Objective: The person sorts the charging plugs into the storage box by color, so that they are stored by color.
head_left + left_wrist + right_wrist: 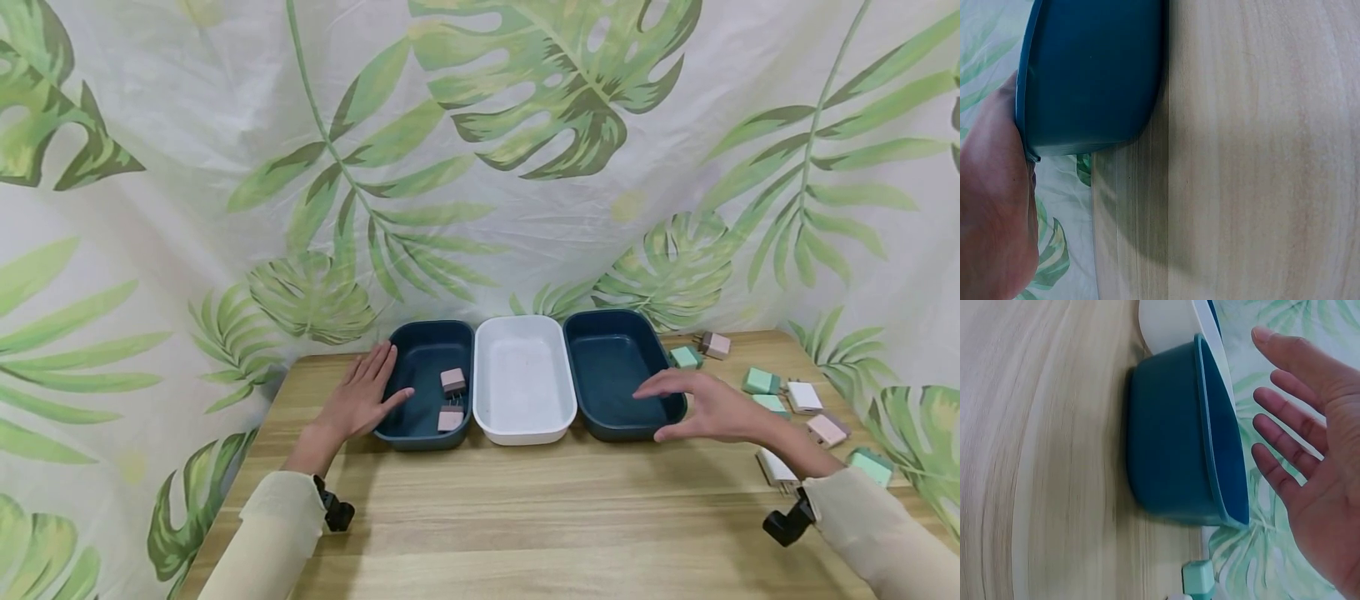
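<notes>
My left hand [360, 393] rests on the left rim of a dark blue bin [416, 437], its fingers straight and thumb reaching over the inside. Two pink plug adapters [451, 418] lie in that bin, near its right wall. Over the right edge of a second dark blue bin [611, 367] hovers my right hand [708, 406], holding nothing. In the right wrist view its fingers [1291, 412] are spread apart, above that bin's rim. Between the blue bins stands a white bin [525, 379] with nothing inside.
On the table's right side lie several loose plug adapters: green ones [761, 381], white ones [805, 397] and pink ones [827, 430]. A leaf-patterned cloth [525, 225] hangs behind the wooden table [525, 525]. Bare wood lies in front of the bins.
</notes>
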Motion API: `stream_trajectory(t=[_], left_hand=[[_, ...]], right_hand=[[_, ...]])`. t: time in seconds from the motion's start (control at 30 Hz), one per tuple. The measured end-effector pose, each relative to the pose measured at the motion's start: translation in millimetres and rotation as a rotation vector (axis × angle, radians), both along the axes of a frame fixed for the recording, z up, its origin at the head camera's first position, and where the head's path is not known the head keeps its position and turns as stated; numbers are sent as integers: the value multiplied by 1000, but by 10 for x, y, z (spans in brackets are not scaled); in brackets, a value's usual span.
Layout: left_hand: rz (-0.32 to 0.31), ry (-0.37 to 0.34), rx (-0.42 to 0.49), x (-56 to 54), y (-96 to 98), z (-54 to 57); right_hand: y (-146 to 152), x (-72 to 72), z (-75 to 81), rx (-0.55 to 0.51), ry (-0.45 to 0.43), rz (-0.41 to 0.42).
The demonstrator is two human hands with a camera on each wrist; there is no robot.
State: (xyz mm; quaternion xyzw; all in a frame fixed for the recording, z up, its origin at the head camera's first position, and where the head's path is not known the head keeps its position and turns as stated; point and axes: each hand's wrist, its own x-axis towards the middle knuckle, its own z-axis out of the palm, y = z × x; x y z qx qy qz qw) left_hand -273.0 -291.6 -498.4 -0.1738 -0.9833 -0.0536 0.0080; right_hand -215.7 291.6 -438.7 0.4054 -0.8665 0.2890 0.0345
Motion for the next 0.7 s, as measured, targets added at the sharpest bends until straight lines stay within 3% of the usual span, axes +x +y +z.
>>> stream_trajectory(t=[0.33, 0.7], left_hand=[[-1, 9, -2, -4, -9, -5], [-3, 5, -3, 5, -3, -1]], right_hand=[[207, 38, 27, 33, -16, -60], [449, 35, 48, -27, -48, -32]])
